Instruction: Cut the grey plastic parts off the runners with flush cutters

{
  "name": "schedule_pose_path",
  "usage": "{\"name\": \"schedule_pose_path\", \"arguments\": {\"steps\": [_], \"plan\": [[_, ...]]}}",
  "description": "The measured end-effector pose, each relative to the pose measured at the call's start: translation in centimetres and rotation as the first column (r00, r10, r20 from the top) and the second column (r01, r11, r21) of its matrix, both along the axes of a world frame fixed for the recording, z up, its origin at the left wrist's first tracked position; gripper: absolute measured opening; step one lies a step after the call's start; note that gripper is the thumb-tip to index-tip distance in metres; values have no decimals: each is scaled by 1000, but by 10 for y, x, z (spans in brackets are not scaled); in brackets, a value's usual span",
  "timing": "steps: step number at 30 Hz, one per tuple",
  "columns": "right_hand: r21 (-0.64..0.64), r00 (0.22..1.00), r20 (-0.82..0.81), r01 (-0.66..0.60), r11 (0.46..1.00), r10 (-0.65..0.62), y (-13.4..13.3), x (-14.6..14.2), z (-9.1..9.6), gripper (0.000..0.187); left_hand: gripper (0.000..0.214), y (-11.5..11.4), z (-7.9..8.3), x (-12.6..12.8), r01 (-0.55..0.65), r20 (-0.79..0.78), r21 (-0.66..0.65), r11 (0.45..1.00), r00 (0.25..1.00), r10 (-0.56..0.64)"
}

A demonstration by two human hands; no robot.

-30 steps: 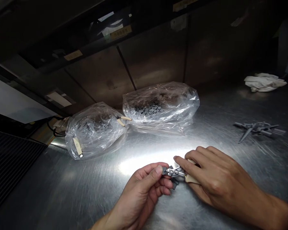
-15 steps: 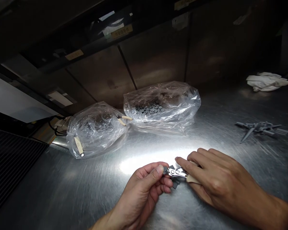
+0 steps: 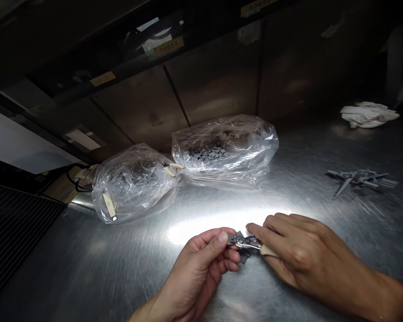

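Note:
Between the thumb and fingers of my left hand a small grey plastic part is pinched; bits of grey plastic also stick out beyond the fingers. My right hand is closed round the cream handles of small nippers. The nippers' metal jaws point left and meet the grey part at my left fingertips. How far the jaws are apart is too small to tell. Both hands are just above the metal table.
Two clear plastic bags of small grey pieces stand at the back. Another pair of nippers and a cream cutter lie on the left bag. Grey plastic scraps and a white cloth lie at right.
The nippers have tilted slightly in my right hand, their metal looking darker. My left hand keeps its pinch on the grey part. The whole view has shifted slightly.

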State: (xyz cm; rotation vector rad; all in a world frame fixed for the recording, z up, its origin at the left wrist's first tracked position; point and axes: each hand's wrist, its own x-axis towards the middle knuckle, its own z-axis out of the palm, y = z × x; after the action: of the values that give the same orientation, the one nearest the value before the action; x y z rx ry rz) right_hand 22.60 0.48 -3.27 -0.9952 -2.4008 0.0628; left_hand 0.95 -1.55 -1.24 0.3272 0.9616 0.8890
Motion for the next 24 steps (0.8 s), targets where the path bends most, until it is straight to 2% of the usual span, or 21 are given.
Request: {"name": "schedule_pose_path", "arguments": {"steps": [8,12,24], "plan": [[-31,998,-18,58,998,-59,10,6,-1,26,14,0,-1,-1,-35,32,-7,999,999,35],[-36,999,-12,45,998,-46,10,6,-2,28,18,0,0,0,-49,14,-26,998,999,50],[-11,998,-63,24,1000,-24,8,2,3,23,11,1,-3,-3,-40,26,-18,999,999,41]]}}
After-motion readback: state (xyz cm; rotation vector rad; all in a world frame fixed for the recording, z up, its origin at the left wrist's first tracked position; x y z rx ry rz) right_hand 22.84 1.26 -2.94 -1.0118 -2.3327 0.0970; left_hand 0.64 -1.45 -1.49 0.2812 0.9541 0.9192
